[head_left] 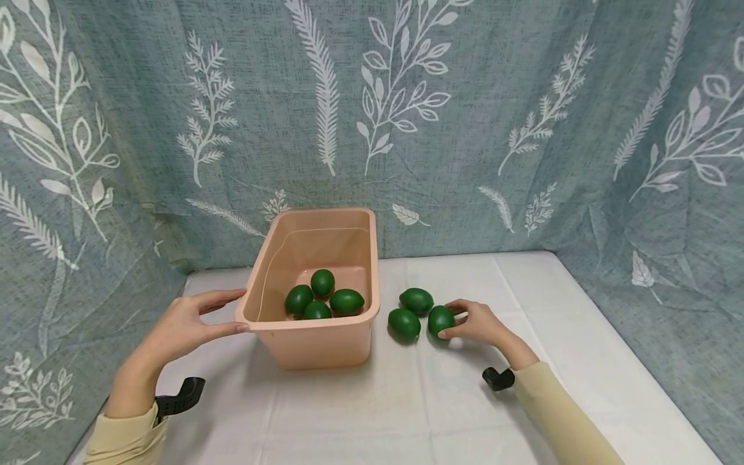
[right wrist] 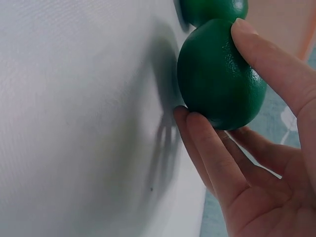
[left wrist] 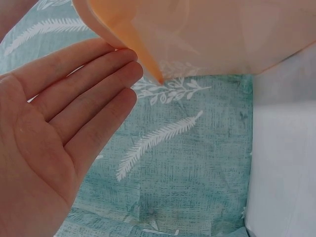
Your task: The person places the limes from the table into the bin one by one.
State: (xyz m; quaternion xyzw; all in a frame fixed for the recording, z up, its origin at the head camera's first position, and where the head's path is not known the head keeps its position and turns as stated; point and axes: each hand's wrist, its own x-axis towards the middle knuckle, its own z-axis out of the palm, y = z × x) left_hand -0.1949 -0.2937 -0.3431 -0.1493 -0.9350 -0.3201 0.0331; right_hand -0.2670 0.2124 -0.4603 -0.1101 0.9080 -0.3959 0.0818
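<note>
A peach-coloured plastic bin stands on the table with several green limes in it, among them one lime near its front right. My left hand is at the bin's left rim, fingers nearly straight and touching the edge; the left wrist view shows the fingertips against the rim. Right of the bin, my right hand holds a lime between thumb and fingers, at the tabletop. Beside that lime lie two more, a near lime and a farther lime.
A white cloth covers the table. Blue-green fabric with white leaf prints hangs behind and at both sides. A black wrist mount is on the left wrist, another black mount on the right.
</note>
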